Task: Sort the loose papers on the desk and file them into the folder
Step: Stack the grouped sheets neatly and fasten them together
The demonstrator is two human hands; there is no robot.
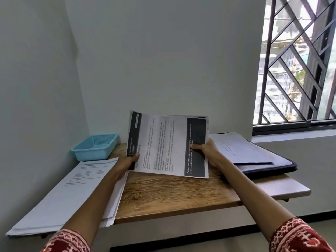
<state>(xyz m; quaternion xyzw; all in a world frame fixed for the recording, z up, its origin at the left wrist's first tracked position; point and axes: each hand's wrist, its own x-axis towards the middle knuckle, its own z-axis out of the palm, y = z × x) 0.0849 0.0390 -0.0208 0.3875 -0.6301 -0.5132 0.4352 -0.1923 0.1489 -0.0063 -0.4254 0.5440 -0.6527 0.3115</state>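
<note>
I hold a small stack of printed papers (163, 142) tilted up above the wooden desk (172, 193); the top sheet has dark bands at both ends. My left hand (127, 161) grips its left edge and my right hand (205, 150) grips its right edge, thumbs on top. A pile of loose white papers (69, 193) lies at the desk's left, overhanging the front. A dark blue folder (269, 164) lies open at the right with white sheets (241, 148) resting on it.
A light blue plastic basket (94, 149) stands at the back left against the wall. A grey ledge (283, 188) juts out under the folder at the right. A barred window (298, 59) fills the upper right.
</note>
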